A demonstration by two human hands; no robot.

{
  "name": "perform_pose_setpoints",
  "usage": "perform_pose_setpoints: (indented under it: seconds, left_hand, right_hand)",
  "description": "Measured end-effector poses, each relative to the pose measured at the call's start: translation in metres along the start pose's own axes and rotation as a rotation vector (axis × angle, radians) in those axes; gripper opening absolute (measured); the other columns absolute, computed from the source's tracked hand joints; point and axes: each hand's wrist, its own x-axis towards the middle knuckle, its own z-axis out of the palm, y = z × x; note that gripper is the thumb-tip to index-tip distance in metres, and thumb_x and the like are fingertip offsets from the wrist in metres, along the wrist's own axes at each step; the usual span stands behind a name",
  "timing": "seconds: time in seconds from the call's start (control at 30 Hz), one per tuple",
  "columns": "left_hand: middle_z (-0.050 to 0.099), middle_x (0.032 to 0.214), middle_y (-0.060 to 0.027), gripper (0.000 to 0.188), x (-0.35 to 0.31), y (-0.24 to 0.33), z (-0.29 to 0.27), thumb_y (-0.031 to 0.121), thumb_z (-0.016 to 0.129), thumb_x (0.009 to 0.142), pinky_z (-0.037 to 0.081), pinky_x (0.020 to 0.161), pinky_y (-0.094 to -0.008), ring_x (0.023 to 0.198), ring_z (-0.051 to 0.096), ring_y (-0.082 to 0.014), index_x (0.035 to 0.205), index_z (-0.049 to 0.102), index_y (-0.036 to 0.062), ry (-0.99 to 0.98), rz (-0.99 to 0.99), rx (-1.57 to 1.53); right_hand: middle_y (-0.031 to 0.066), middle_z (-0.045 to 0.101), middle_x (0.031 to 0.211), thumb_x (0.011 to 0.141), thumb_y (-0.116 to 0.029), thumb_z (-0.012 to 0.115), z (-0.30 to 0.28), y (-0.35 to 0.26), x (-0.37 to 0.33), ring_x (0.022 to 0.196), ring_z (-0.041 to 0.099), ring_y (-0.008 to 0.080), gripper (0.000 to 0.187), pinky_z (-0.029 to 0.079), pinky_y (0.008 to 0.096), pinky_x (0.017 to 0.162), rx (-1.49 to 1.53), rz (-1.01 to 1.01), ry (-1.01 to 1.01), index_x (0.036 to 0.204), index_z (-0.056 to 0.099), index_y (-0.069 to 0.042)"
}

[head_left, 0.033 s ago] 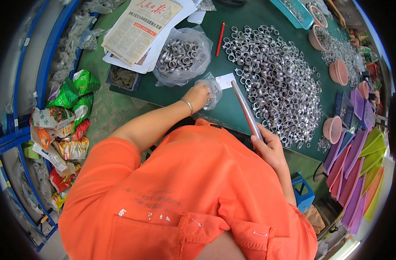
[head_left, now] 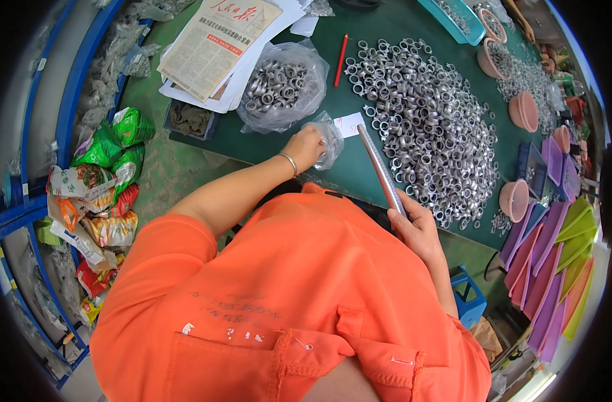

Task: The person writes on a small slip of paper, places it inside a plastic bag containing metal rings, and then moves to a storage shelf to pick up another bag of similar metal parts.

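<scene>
At the table's near edge my left hand (head_left: 304, 149) is closed on the edge of a small clear plastic bag (head_left: 330, 143). Its fingertips are partly hidden, and I cannot make out anything inside the bag. My right hand (head_left: 416, 228) grips the thick lower end of a ring mandrel (head_left: 381, 167), a tapered metal rod with fine markings. The mandrel slants up and left, its thin tip by a white paper slip (head_left: 348, 125) with red writing. Right of it spreads a big heap of silvery metal rings (head_left: 433, 127). More rings fill an open plastic bag (head_left: 313, 100) beyond my left hand.
A red pencil (head_left: 341, 60) lies between bag and heap. Newspaper and papers (head_left: 215, 47) sit at far left, above a small box (head_left: 192, 122). Pink bowls (head_left: 515, 199), a turquoise tray (head_left: 477, 30) and purple bins (head_left: 552, 157) line the right. Blue shelving (head_left: 71, 87) stands left.
</scene>
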Motion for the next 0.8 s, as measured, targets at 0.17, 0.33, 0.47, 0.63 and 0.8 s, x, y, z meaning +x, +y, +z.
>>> perform_pose_setpoints:
  seconds: [0.17, 0.33, 0.47, 0.63, 0.8]
  left_hand:
    - [0.061, 0.089, -0.0163, 0.010, -0.001, -0.001, -0.016, 0.009, 0.064, 0.075, 0.049, 0.077, -0.0397, 0.085, 0.059, -0.0347, 0.082, 0.065, 0.0026, -0.074, -0.058, -0.084]
    - [0.061, 0.089, -0.0178, 0.011, -0.001, -0.008, -0.001, 0.011, 0.064, 0.075, 0.049, 0.077, -0.0409, 0.083, 0.060, -0.0353, 0.082, 0.066, 0.0026, -0.135, 0.073, 0.164]
    - [0.061, 0.091, -0.0197, 0.013, 0.004, -0.008, 0.007, 0.011, 0.064, 0.075, 0.049, 0.079, -0.0412, 0.086, 0.060, -0.0353, 0.083, 0.066, 0.0009, -0.182, 0.084, 0.237]
    - [0.061, 0.090, -0.0198, 0.014, 0.000, -0.012, 0.005, 0.010, 0.063, 0.076, 0.049, 0.078, -0.0409, 0.086, 0.061, -0.0344, 0.082, 0.064, -0.0025, -0.132, 0.143, 0.229]
    - [0.064, 0.084, -0.0154, 0.013, 0.000, -0.009, -0.006, 0.008, 0.063, 0.081, 0.052, 0.064, -0.0325, 0.074, 0.064, -0.0221, 0.087, 0.062, -0.0029, -0.074, -0.241, -0.255]
  right_hand:
    - [-0.0027, 0.053, 0.069, 0.087, -0.015, 0.059, 0.005, 0.000, 0.004, 0.049, 0.043, 0.0029, 0.044, 0.037, 0.0198, 0.045, -0.051, -0.025, 0.000, 0.128, 0.049, -0.003]
    - [-0.0029, 0.053, 0.070, 0.087, -0.016, 0.060, 0.007, -0.005, 0.008, 0.050, 0.043, 0.0033, 0.044, 0.037, 0.0206, 0.045, -0.092, -0.035, -0.013, 0.128, 0.049, -0.003]
    - [-0.0010, 0.056, 0.075, 0.087, -0.017, 0.060, 0.009, -0.005, 0.007, 0.053, 0.045, 0.0039, 0.044, 0.039, 0.0211, 0.048, -0.107, -0.036, -0.010, 0.127, 0.050, -0.002]
    - [0.0082, 0.062, 0.101, 0.087, -0.017, 0.060, 0.011, 0.002, 0.005, 0.086, 0.054, 0.0096, 0.044, 0.045, 0.0256, 0.078, -0.125, -0.057, -0.001, 0.126, 0.049, 0.002]
    - [0.0113, 0.062, 0.110, 0.087, -0.016, 0.059, 0.014, 0.007, 0.005, 0.097, 0.053, 0.0110, 0.044, 0.042, 0.0269, 0.087, -0.096, -0.045, -0.006, 0.126, 0.049, 0.003]
